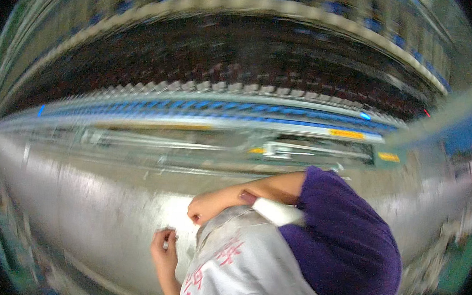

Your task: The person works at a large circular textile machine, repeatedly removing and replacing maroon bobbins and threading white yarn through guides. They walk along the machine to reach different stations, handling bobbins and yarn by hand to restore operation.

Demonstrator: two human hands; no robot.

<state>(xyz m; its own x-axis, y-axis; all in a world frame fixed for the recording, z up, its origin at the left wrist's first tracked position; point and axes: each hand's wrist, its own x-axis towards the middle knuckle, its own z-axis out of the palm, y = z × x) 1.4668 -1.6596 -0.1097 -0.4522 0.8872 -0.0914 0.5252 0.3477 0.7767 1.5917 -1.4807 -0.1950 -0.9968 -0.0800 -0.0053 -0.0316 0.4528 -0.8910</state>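
My left hand [165,246] is low and left of the apron, its thumb and fingers curled together in a pinch. Whether the pale spot between those fingertips is a thing or the floor behind cannot be made out. Just above and to the right, my right hand [201,209] is loosely closed by the apron's upper edge; what it holds, if anything, is hidden. A white tapered piece with a brown end, like a yarn tube [278,212], sits between my right forearm and the white apron [231,265] with red writing, worn over a purple shirt.
A long machine runs across the view, with a row of white-topped bobbins [241,88], a blue-striped rail [194,108] and a dark upper section, all motion-blurred. Below it stretches a shiny grey floor [102,203]. A pale post-like part [440,120] slants at the right.
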